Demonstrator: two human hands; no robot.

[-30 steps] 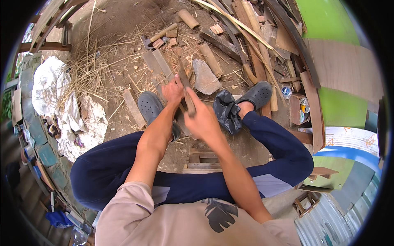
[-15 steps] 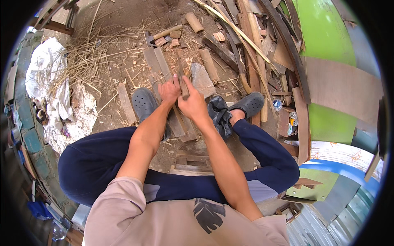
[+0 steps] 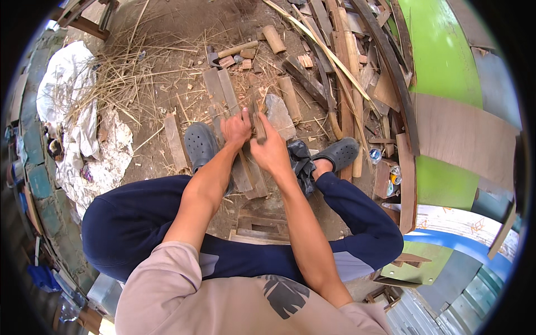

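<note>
My right hand (image 3: 271,148) is closed around the wooden handle (image 3: 259,129) of a knife, whose dark blade points away from me and is partly blurred. Close beside it, my left hand (image 3: 237,129) is closed on a thin wooden strip (image 3: 245,166), which sticks out below the fist toward me. Both hands are over long wooden boards (image 3: 228,89) lying on the ground between my feet. A flat grey stone (image 3: 278,118) lies just right of the blade. Where the blade meets the strip, I cannot make out the contact.
A hammer-like tool with a wooden handle (image 3: 238,49) lies beyond the boards, near small wood blocks (image 3: 246,64). Dry straw (image 3: 125,81) and a white cloth (image 3: 64,89) spread to the left. Planks and poles (image 3: 347,84) are piled right; a black plastic bag (image 3: 301,164) sits by my right shoe.
The knife in my right hand has shifted slightly toward me and right, its handle tilting a little. My left hand stays closed close by. The whole view has shifted slightly.
</note>
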